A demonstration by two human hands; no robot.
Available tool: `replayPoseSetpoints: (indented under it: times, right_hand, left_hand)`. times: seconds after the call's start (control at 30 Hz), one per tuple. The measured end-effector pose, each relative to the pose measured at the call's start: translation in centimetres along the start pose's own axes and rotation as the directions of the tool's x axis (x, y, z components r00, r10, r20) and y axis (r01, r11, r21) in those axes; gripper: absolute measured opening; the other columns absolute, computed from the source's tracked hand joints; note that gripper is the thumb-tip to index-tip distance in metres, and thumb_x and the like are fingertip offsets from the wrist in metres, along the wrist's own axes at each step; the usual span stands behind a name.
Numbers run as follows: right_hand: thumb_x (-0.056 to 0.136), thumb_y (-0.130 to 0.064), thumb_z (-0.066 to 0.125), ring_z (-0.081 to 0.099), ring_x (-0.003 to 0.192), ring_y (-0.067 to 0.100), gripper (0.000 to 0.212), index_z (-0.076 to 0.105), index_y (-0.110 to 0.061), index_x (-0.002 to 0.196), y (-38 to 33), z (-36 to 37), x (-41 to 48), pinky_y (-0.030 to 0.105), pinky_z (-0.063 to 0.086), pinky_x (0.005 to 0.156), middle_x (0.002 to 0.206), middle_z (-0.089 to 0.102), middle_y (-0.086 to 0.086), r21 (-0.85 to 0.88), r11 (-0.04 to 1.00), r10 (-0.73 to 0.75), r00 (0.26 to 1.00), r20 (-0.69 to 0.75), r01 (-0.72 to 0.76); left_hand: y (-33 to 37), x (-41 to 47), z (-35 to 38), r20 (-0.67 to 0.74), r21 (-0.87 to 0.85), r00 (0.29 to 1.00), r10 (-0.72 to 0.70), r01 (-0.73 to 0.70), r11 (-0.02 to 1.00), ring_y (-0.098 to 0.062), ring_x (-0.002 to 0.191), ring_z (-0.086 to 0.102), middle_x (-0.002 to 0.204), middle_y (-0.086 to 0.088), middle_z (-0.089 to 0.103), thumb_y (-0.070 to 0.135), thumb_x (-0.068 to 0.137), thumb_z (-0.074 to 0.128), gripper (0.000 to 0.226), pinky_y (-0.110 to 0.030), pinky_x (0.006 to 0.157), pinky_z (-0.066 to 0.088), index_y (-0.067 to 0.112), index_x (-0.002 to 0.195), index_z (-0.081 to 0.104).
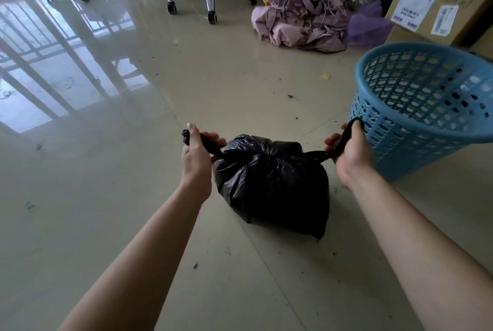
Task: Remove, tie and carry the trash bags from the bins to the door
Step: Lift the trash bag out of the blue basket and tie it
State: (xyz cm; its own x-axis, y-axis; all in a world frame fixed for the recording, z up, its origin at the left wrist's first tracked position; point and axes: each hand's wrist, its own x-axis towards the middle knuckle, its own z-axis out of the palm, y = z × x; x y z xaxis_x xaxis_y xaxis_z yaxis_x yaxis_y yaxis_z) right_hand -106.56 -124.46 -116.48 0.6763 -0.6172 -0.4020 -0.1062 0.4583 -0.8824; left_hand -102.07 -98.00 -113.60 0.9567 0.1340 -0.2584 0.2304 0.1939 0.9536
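On the tiled floor (133,197) sits a black trash bag (272,184); the left hand (196,153) and right hand (349,153) each clamp fingers round a twisted end, pulled apart. Just right stands a blue bin (426,106).

A black trash bag (272,184) is seen resting on the tiled floor (133,197). One twisted end of it is gripped by the left hand (196,154), the other by the right hand (349,152), both drawn apart. A blue perforated bin (426,106) is tilted just beside the right hand.
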Motion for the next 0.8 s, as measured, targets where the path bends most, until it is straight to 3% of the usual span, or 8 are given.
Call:
replayPoseSetpoints:
  times: [0.1,0.23,0.33,0.4,0.5,0.6,0.7,0.8]
  right_hand:
    - [0.092,-0.075,0.023,0.05,0.118,0.015,0.072,0.044,-0.029,0.143,0.1,-0.4,-0.6,0.041,0.036,0.103,0.126,0.053,0.001,-0.318,0.946,0.001,0.981,0.196,0.063]
    - [0.067,-0.097,0.031,0.015,0.15,0.019,0.116,0.013,-0.028,0.158,2.2,-0.6,-1.4,0.048,0.011,0.121,0.164,0.015,-0.001,-0.572,0.819,0.129,0.955,0.267,0.049]
    - [0.071,-0.089,0.04,0.022,0.149,0.025,0.114,0.023,-0.014,0.156,4.3,-0.9,-2.2,0.036,0.02,0.116,0.163,0.02,0.006,-0.635,0.771,0.117,0.971,0.207,0.043]
    - [0.077,-0.086,0.038,0.034,0.143,0.031,0.108,0.034,-0.008,0.15,5.4,-1.0,-2.6,0.036,0.028,0.113,0.156,0.035,0.013,-0.678,0.735,0.075,0.993,0.086,0.003]
    - [0.07,-0.095,0.031,0.04,0.138,0.037,0.119,0.034,-0.007,0.149,6.7,-1.5,-2.5,0.049,0.037,0.109,0.151,0.04,0.017,-0.69,0.706,0.108,0.987,-0.115,-0.158]
    - [0.085,-0.08,0.038,0.04,0.139,0.035,0.092,0.039,-0.013,0.148,7.3,-1.2,-2.2,0.048,0.035,0.113,0.151,0.042,0.015,-0.65,0.758,0.031,0.998,-0.048,-0.055]
    - [0.088,-0.068,0.042,0.049,0.13,0.026,0.071,0.054,-0.016,0.135,7.2,0.0,-2.1,0.047,0.039,0.111,0.139,0.054,0.01,-0.667,0.722,-0.172,0.981,0.085,0.184]
    - [0.095,-0.051,0.05,0.06,0.105,0.013,0.031,0.061,-0.025,0.108,6.7,1.5,-2.2,0.036,0.048,0.094,0.109,0.064,-0.004,-0.595,0.735,-0.287,0.944,0.16,0.325]
  left_hand:
    - [-1.0,0.2,0.0,0.056,0.302,0.997,-0.053,0.034,0.953,-0.024,0.106,0.061,0.114,-0.01,0.065,0.069,0.097,0.013,0.067,-0.045,0.097,0.047,0.027,0.12,0.059]
    - [-2.1,0.1,-0.4,0.114,0.475,0.95,-0.292,0.206,0.855,-0.016,0.063,0.055,0.083,-0.003,0.06,0.08,0.084,0.042,0.068,-0.028,0.06,0.041,0.017,0.101,0.06]
    - [-4.1,0.0,-0.7,0.238,0.485,0.965,-0.112,-0.018,0.874,-0.012,0.061,0.062,0.067,0.004,0.068,0.039,0.081,0.078,0.027,-0.028,0.06,0.047,0.013,0.083,0.07]
    - [-5.0,0.3,-0.5,0.252,0.499,0.968,0.022,-0.149,0.854,-0.013,0.079,0.071,0.083,0.0,0.075,0.029,0.08,0.077,0.019,-0.037,0.076,0.057,0.016,0.093,0.074]
    - [-5.8,1.2,0.1,0.304,0.716,0.917,0.26,-0.4,0.573,-0.021,0.12,0.056,0.124,-0.006,0.064,0.039,0.085,0.072,0.042,-0.035,0.105,0.043,0.029,0.126,0.065]
    - [-5.6,2.0,0.9,0.487,0.743,0.81,0.327,-0.581,0.331,-0.027,0.147,0.026,0.154,-0.009,0.04,0.056,0.089,0.061,0.057,-0.044,0.119,0.021,0.032,0.14,0.053]
    - [-5.7,2.9,1.7,0.587,0.697,0.791,0.171,-0.601,0.391,-0.021,0.14,0.041,0.152,0.002,0.045,0.068,0.088,0.048,0.064,-0.048,0.114,0.034,0.034,0.142,0.046]
    - [-6.6,2.9,2.0,0.572,0.705,0.803,0.166,-0.585,0.401,-0.018,0.13,0.051,0.147,0.007,0.052,0.047,0.099,0.049,0.048,-0.031,0.098,0.043,0.038,0.146,0.042]
